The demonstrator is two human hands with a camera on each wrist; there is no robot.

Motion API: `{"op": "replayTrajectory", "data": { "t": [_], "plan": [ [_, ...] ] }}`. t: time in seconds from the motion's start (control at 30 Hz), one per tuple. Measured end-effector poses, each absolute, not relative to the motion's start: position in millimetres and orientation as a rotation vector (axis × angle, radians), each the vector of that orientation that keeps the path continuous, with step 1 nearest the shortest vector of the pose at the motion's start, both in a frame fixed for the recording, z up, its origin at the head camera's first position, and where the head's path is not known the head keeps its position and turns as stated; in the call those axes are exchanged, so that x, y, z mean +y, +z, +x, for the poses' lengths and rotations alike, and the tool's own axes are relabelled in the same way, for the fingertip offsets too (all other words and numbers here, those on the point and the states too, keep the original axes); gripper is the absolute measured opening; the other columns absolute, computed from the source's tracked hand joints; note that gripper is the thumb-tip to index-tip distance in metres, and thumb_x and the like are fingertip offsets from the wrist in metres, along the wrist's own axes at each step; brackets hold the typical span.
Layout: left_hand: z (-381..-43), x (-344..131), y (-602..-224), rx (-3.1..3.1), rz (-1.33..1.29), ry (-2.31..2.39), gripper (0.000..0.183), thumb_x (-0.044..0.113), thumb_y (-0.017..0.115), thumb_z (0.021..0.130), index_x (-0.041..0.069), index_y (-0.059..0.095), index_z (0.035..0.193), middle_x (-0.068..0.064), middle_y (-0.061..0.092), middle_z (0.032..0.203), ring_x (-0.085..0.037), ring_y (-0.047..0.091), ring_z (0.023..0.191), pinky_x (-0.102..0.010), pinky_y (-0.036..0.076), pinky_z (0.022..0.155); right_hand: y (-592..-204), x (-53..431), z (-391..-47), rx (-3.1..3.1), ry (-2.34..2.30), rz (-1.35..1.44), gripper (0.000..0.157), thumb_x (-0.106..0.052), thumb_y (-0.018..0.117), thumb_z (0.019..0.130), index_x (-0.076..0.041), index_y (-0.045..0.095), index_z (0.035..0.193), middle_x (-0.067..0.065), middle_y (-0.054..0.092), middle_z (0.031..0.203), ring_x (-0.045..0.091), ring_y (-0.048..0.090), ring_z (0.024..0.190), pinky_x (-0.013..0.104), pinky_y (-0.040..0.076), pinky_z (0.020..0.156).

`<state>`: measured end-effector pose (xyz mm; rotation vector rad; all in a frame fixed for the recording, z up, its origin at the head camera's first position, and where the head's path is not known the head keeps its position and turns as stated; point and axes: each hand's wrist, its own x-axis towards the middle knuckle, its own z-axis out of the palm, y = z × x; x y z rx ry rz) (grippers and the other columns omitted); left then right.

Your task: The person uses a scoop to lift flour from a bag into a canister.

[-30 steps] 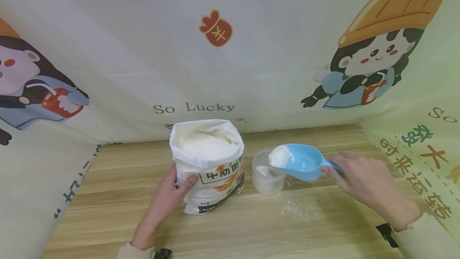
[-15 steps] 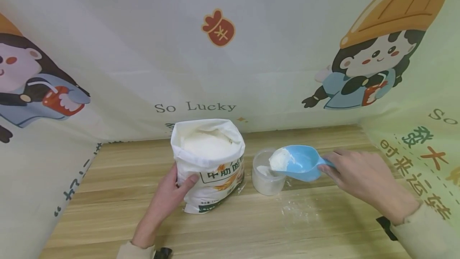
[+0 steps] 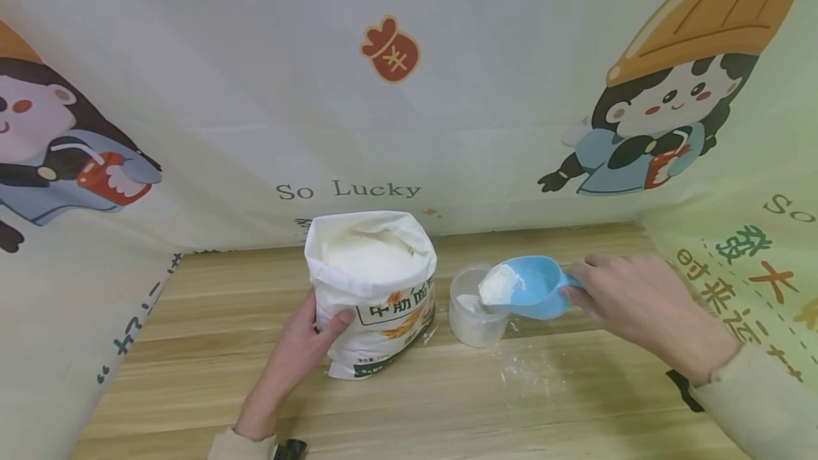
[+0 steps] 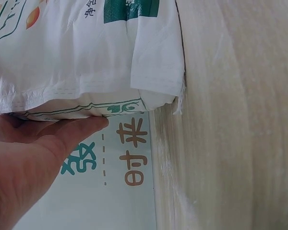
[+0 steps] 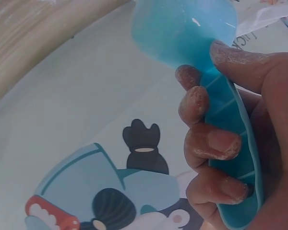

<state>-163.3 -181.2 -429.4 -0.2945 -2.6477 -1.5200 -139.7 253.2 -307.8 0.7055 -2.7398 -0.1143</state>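
On the wood-grain table (image 3: 192, 375), the left hand (image 3: 308, 341) grips a white printed bag (image 3: 371, 321); rightward, a round clear plastic tub (image 3: 476, 331) stands under the tip of a pale-blue plastic scoop (image 3: 540, 289) the right hand (image 3: 633, 300) grips; tilting slowly should limit spills.

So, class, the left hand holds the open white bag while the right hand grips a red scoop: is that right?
Red is wrong: the scoop is blue, as the head view shows. The left hand holds the open white bag; the right hand grips the scoop.
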Motion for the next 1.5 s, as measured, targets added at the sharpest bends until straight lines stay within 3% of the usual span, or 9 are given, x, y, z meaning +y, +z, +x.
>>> {"op": "replayTrajectory", "data": {
  "t": [0.67,1.1,1.5],
  "plan": [
    [-164,-183,-430,-2.655,-0.302,-1.51,0.059,0.035,0.068,0.102,0.009,0.046,0.15,-0.021,0.062,0.139,-0.04,0.062,0.123,-0.058,0.054,0.098,-289,233,-147,-2.756,-0.204,0.761,0.039,-0.029,0.082,0.09,-0.021,0.051,0.066,-0.006,0.041,0.061,0.014,0.036,0.05,0.03,0.031,0.041],
    [-163,-183,-431,-2.637,-0.304,-1.531,0.056,0.033,0.069,0.102,0.009,0.048,0.148,-0.021,0.063,0.137,-0.039,0.063,0.122,-0.057,0.054,0.097,-275,210,-153,-2.784,-0.299,0.767,0.058,-0.03,0.086,0.086,-0.021,0.036,0.057,-0.006,0.023,0.058,0.013,0.029,0.049,0.028,0.023,0.043],
    [-163,-182,-429,-2.625,-0.323,-1.558,0.056,0.032,0.068,0.102,0.009,0.047,0.148,-0.02,0.062,0.138,-0.039,0.062,0.123,-0.056,0.054,0.097,-269,196,-159,-2.755,-0.358,0.824,0.06,-0.021,0.085,0.086,-0.019,0.034,0.054,-0.006,0.02,0.056,0.011,0.024,0.051,0.026,0.018,0.046]
  ]
}}
